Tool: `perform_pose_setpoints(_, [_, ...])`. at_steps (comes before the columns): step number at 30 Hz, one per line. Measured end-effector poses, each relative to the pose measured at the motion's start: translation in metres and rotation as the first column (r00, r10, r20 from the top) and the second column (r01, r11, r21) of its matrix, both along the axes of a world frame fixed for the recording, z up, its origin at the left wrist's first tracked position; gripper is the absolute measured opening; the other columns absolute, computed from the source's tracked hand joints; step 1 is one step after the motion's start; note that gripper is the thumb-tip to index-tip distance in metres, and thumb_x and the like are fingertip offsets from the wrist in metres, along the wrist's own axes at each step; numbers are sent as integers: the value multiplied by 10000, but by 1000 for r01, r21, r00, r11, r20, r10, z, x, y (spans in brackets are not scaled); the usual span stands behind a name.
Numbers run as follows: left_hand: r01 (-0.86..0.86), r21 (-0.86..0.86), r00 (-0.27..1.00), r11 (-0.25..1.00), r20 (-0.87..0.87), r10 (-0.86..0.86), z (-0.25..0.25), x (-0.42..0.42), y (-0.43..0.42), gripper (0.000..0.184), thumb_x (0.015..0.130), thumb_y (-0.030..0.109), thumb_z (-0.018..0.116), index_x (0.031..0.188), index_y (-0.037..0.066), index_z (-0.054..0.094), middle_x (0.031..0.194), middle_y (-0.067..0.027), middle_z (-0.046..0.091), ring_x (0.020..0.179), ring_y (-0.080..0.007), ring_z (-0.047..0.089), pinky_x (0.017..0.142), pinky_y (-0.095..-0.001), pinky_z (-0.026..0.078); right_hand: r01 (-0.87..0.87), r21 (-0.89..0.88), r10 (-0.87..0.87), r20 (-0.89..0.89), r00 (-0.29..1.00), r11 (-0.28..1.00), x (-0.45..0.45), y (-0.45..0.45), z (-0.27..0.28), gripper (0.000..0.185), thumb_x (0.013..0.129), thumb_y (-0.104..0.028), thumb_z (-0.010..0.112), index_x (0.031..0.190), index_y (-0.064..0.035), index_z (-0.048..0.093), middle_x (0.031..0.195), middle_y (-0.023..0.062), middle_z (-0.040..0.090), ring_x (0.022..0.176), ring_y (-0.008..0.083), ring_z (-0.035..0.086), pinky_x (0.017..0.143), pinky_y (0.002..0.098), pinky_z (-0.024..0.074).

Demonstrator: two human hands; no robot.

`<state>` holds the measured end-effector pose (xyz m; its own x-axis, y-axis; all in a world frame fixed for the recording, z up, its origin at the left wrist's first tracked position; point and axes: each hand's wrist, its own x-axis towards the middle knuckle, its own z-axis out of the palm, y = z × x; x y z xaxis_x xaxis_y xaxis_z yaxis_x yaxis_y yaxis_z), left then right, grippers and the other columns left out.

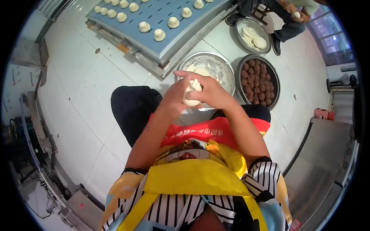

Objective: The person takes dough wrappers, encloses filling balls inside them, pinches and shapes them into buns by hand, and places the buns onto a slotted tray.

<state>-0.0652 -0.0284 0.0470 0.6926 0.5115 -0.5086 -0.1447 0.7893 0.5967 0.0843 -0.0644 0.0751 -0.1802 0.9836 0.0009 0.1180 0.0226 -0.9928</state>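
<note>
Between my two hands is a pale dough bun (192, 97), its pleated top gathered upward. My left hand (176, 92) wraps round its left side with the fingers closed on it. From the right, my right hand (212, 92) grips the same bun, thumb across its front near the gathered top. Just beyond and below the hands sits a metal bowl (228, 71) with pale dough pieces and flour smears inside; my hands hide part of it. Beside it, to the right, stands a dark round pan (276, 82) full of brown filling balls (257, 81).
A blue slotted tray (154, 15) on a metal frame holds several shaped buns (159, 35). Another metal bowl (241, 27) has flat dough rounds (259, 42). Near it sits another person, a pale piece in their hands (295, 11). Steel equipment (316, 154) stands at right.
</note>
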Motion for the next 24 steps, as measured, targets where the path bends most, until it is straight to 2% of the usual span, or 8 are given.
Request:
perform_pose_setpoints(4, [-309,50,951,950,-9,309,-8,19,-16,710,861,627,493,1324,101,377,1246,-142,505,1098,-295,564,812,-502,527,73,22,-75,143,987,997,0,3,-6,334,824,-227,651,1099,-38,653,983,85,666,888,131,606,797,282,480])
perform_pose_setpoints(7, [-220,120,975,968,59,214,-9,14,-21,709,861,656,457,1299,102,397,1202,-129,543,1042,-276,594,776,-480,537,119,86,-131,157,979,989,-5,2,-15,336,815,-250,661,1072,-32,657,969,103,668,865,163,621,783,294,485])
perform_pose_setpoints(10, [86,123,989,989,-130,-70,-12,5,-5,687,869,668,421,1255,101,436,1126,-104,585,972,-252,622,717,-459,548,92,47,-95,51,994,995,-4,-2,-17,398,787,-316,689,1060,-29,640,958,137,652,837,235,633,764,318,488])
perform_pose_setpoints(12, [-87,109,986,990,-131,101,-7,17,-6,654,887,648,411,1220,87,464,1061,-94,604,917,-240,635,682,-421,552,116,-106,-97,174,980,988,2,5,-26,472,769,-346,706,1109,-32,610,1041,155,635,898,268,621,805,334,477])
perform_pose_setpoints(15, [-290,240,943,926,-92,319,-13,19,-3,530,937,534,402,1162,62,491,978,-107,601,812,-212,647,587,-351,568,22,657,-368,393,843,753,5,17,-32,550,743,-410,717,1127,-40,581,958,166,638,839,295,626,749,368,487])
perform_pose_setpoints(18, [-367,388,904,845,-66,423,-27,17,-1,452,963,457,406,1123,46,506,936,-117,591,774,-188,645,535,-289,567,54,700,-584,549,598,712,2,7,-8,486,738,-440,699,1023,-61,595,763,128,621,687,278,634,602,374,497])
perform_pose_setpoints(22, [-319,548,882,774,-126,453,-31,19,-1,437,970,433,405,1104,29,506,922,-114,584,788,-181,644,539,-309,565,-22,615,-486,644,590,788,4,4,-18,312,794,-376,656,854,-86,558,642,85,561,569,275,601,483,377,463])
perform_pose_setpoints(24, [-277,750,851,601,-99,516,-57,20,3,475,962,486,390,1102,49,514,948,-121,594,754,-191,643,528,-328,555,-61,635,-479,640,601,770,6,8,-19,260,823,-329,638,795,-95,529,652,75,560,564,271,596,467,379,456])
